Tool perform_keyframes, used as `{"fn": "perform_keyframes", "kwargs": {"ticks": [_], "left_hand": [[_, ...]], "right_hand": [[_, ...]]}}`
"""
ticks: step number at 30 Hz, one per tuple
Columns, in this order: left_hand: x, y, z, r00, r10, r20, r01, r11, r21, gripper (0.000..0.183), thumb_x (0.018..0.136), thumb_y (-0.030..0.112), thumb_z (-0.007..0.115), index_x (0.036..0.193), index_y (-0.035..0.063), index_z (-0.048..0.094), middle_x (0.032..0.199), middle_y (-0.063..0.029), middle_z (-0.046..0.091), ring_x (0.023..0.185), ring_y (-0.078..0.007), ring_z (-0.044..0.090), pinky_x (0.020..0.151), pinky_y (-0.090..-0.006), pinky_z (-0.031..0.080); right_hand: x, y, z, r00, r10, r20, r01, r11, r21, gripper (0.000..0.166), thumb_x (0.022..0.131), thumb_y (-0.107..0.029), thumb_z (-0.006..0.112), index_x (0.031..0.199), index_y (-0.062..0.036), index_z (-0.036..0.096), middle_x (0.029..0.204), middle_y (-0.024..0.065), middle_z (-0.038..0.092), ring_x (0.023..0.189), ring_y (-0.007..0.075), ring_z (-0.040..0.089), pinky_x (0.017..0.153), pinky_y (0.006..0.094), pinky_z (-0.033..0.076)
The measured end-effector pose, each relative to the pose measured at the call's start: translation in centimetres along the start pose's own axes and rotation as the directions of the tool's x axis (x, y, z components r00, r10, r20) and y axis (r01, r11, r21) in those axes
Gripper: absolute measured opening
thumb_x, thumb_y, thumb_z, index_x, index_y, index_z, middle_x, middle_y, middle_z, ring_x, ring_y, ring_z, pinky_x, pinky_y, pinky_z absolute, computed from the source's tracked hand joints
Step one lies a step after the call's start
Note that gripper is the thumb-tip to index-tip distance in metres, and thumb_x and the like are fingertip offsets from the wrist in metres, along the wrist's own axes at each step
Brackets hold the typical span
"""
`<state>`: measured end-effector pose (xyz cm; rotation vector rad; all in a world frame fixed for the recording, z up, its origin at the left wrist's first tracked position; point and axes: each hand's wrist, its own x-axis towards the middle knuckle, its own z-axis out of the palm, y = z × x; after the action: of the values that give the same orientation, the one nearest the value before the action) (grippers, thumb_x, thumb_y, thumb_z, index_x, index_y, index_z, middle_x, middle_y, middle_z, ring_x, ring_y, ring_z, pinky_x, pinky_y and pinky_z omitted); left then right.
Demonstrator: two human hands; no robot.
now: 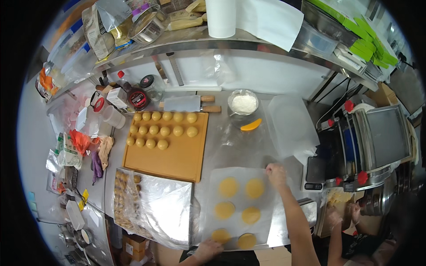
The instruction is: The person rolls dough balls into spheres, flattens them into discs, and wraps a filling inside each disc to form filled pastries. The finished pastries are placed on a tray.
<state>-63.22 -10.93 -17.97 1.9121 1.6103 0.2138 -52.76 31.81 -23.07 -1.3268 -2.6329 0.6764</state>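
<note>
A sheet of translucent white paper (239, 181) lies flat before me, bearing several thin round pieces of yellow dough (255, 188) in two columns. My right hand (277, 174) pinches the sheet's upper right corner. At the lower left, my left hand (209, 250) lies at the sheet's near edge beside the lowest left dough round (221, 235); its fingertips are not clear. Both hands seem to wear clear gloves. An orange-brown tray (163, 163) with rows of dough balls (165, 131) stands further left. Below it sits a metal tray (166, 212), partly covered by plastic film, with smaller balls.
At the back stand a bowl of white flour (244, 103), a yellow scraper (251, 125) and wooden-handled metal tools (182, 103). A digital scale (313, 174) and a roller machine (376, 136) stand right. A co-worker's gloved hands (333, 217) are at the lower right.
</note>
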Motion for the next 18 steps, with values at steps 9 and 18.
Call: {"fn": "perform_keyframes", "kwargs": {"ticks": [9, 18], "left_hand": [[0.7, 0.6, -0.8, 0.997, -0.017, -0.073, 0.020, 0.999, 0.039, 0.031, 0.078, 0.020, 0.064, 0.108, 0.0125, 0.062, 0.110, -0.0107, 0.054, 0.105, -0.0279, 0.052, 0.090, -0.0392, 0.046], [-1.3, 0.3, 2.1, 0.984, -0.148, -0.103, 0.142, 0.988, -0.065, 0.048, 0.083, 0.023, 0.062, 0.130, 0.0197, 0.053, 0.106, -0.0098, 0.055, 0.098, -0.0287, 0.056, 0.078, -0.0387, 0.053]], "right_hand": [[3.8, -1.6, 0.4, 0.928, 0.224, -0.297, -0.130, 0.944, 0.304, 0.007, 0.076, -0.003, 0.062, 0.082, -0.0060, 0.064, 0.090, 0.0150, 0.064, 0.086, 0.0343, 0.060, 0.080, 0.0436, 0.047], [-26.7, -11.9, 4.2, 0.730, -0.643, 0.230, 0.643, 0.761, 0.086, 0.052, 0.068, -0.012, 0.065, 0.119, -0.0114, 0.059, 0.119, 0.0098, 0.055, 0.105, 0.0275, 0.054, 0.087, 0.0420, 0.044]]}}
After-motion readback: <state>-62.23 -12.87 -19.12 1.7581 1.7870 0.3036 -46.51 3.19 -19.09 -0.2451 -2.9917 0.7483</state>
